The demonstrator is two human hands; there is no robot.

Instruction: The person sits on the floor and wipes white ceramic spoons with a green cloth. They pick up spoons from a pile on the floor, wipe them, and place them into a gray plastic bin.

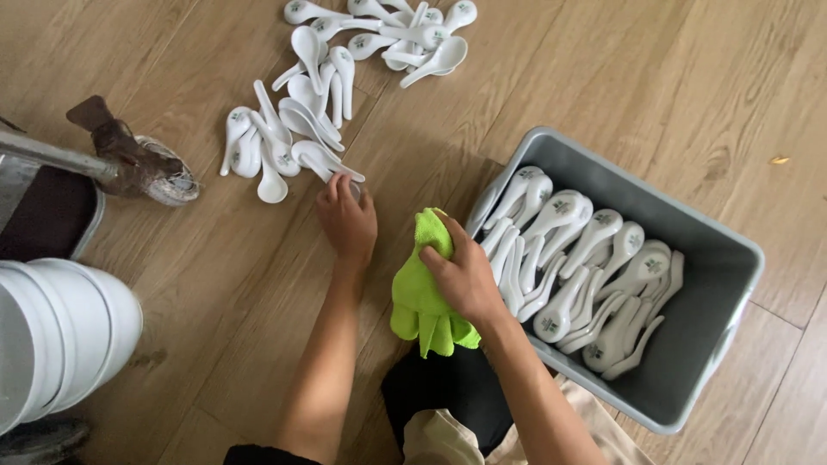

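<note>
I read this as the set-down half of a wipe-and-sort cycle. My left hand (347, 222) reaches out over the wooden floor (603, 77) to the near edge of the loose spoons (284, 142), its fingers curled down around the handle end of one white spoon (332, 166). The grip looks pressed onto that spoon, though the fingertips hide the contact, so I can't tell whether it is pinching or only resting on it.

My right hand (465, 277) sits just beside the grey bin (732, 284), grip closed around a bunched green cloth (422, 297) that hangs below the palm. The bin holds a dense batch of white spoons (577, 267) lying mostly parallel. A second scatter of spoons (405, 34) lies farther off, and a stack of white bowls (60, 336) stands at the left edge.

As I judge it, the next move calls for the left hand to let go cleanly without knocking the neighbouring spoons, then cross to the bin for another while the cloth stays ready in the right. The spoons are smooth and glazed, so a firm hold on the handle matters.
</note>
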